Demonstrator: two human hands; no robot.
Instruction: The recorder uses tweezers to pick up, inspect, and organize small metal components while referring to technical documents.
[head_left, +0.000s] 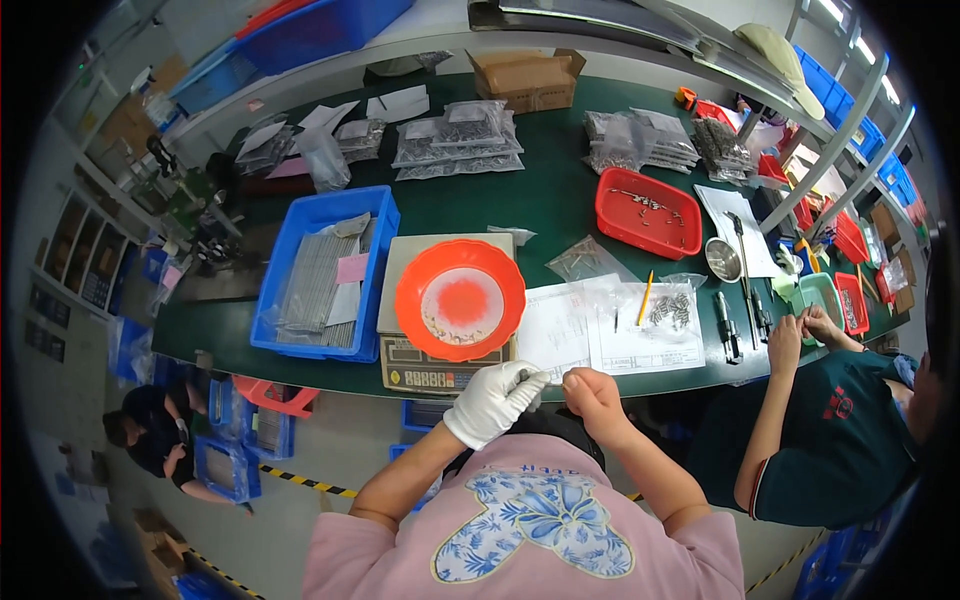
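My left hand (496, 404), in a white glove, is closed with its fingertips pinched together at the table's front edge. Close to its right, my bare right hand (594, 402) is curled shut, thumb against forefinger. A thin greyish sliver shows between the two hands, too small to name. Just beyond the left hand, an orange-red bowl (461, 346) with a pale middle and small bits in it rests on a counting scale (432, 377). Printed sheets (552, 345) lie beyond my right hand, with a yellow pencil (645, 298) and a bag of small metal parts (670, 311) on them.
A blue crate (262, 325) of long thin pieces stands left of the scale. A red tray (690, 240) with small metal parts, a steel bowl (722, 260) and bagged parts (455, 145) sit farther back. A co-worker (835, 425) works at the right.
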